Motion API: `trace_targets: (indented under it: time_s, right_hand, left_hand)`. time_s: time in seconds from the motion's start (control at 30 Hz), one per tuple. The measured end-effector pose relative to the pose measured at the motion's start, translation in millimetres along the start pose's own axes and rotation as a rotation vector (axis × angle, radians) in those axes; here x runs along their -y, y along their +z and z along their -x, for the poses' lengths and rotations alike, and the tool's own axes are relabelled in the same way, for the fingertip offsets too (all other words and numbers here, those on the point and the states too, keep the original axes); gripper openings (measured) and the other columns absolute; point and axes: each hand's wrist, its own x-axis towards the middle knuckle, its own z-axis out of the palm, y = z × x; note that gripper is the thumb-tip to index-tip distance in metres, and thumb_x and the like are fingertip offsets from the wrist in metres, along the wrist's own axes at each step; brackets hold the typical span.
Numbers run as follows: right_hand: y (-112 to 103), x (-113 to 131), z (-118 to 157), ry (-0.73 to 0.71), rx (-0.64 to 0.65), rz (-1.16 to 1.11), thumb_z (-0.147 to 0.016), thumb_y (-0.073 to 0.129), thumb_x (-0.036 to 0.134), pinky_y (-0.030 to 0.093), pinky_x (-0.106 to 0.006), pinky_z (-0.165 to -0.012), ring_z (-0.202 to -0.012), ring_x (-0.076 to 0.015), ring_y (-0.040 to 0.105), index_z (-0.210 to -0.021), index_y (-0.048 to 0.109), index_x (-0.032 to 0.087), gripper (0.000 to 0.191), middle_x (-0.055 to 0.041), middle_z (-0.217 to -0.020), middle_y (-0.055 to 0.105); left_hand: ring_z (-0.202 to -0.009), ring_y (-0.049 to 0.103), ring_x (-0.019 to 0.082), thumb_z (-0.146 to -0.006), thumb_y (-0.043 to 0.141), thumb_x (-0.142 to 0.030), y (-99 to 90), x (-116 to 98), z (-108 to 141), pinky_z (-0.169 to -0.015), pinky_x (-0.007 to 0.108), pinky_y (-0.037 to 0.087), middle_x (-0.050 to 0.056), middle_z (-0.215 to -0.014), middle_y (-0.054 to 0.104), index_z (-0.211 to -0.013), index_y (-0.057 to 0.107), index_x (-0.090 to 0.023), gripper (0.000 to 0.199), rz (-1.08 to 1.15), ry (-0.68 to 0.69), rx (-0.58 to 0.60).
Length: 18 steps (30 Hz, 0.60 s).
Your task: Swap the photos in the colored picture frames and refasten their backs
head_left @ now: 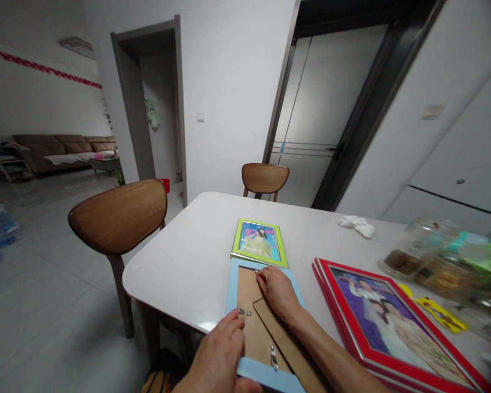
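A light-blue picture frame [232,284] lies face down at the near table edge, its brown backing board [247,286] showing. A brown stand leg [284,338] runs slantwise across the board. My left hand [223,349] grips the frame's left edge near the bottom corner, beside a metal clip [244,312]. My right hand [278,289] is closed, thumb and fingers pinched at a small metal clip [257,271] by the top edge. Another metal clip [274,358] sits near the bottom edge. Touching the far side is a green picture frame [234,245], face up.
Red picture frames [339,322] are stacked close on the right. Beyond them stand clear jars [411,251] and a yellow packet [442,315]. A crumpled white tissue [358,225] lies at the back of the white table [175,256]. Wooden chairs [123,215] stand left and behind.
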Motion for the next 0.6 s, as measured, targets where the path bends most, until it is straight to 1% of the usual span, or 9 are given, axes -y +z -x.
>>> trace_targets:
  time_s: [0.13, 0.23, 0.43, 0.6]
  right_hand:
    - [3.5, -0.4, -5.9, 0.051, -0.021, -0.003, -0.077, 0.041, 0.023, 0.035, -0.023, -0.07, -0.076, -0.0145, 0.054, -0.077, 0.063, 0.016, 0.023, -0.0063, -0.079, 0.063]
    - [5.0, -1.8, -11.1, 0.078, -0.016, -0.005, -0.076, 0.042, 0.023, 0.035, -0.023, -0.066, -0.072, -0.0142, 0.054, -0.072, 0.064, 0.017, 0.022, -0.0055, -0.075, 0.064]
    - [7.7, -0.9, -14.9, 0.123, -0.014, -0.017, -0.075, 0.043, 0.022, 0.033, -0.022, -0.061, -0.069, -0.0136, 0.055, -0.067, 0.061, 0.017, 0.02, -0.0055, -0.072, 0.064]
    - [9.3, 1.6, -15.4, 0.213, -0.077, -0.02, -0.076, 0.042, 0.021, 0.033, -0.024, -0.059, -0.069, -0.0153, 0.054, -0.08, 0.056, 0.013, 0.017, -0.0084, -0.077, 0.061]
  left_hand:
    - [-0.122, 0.028, 0.023, -0.051, 0.075, -0.035, 0.8, 0.5, -0.7, -0.101, 0.032, 0.026, 0.012, -0.126, 0.042, -0.103, 0.051, -0.011, 0.062, 0.01, 0.005, -0.003]
    - [-0.122, 0.027, 0.023, -0.051, 0.075, -0.035, 0.6, 0.2, -1.2, -0.1, 0.034, 0.027, 0.011, -0.127, 0.041, -0.102, 0.052, -0.013, 0.06, 0.019, 0.002, 0.002]
    - [-0.122, 0.027, 0.023, -0.05, 0.077, -0.033, 0.0, -1.1, -0.4, -0.101, 0.032, 0.027, 0.01, -0.127, 0.041, -0.104, 0.051, -0.012, 0.064, 0.028, -0.011, -0.012]
    - [-0.121, 0.029, 0.022, -0.05, 0.076, -0.03, 0.8, -0.8, 0.2, -0.101, 0.029, 0.026, 0.01, -0.126, 0.043, -0.112, 0.047, -0.01, 0.071, 0.024, -0.018, -0.016]
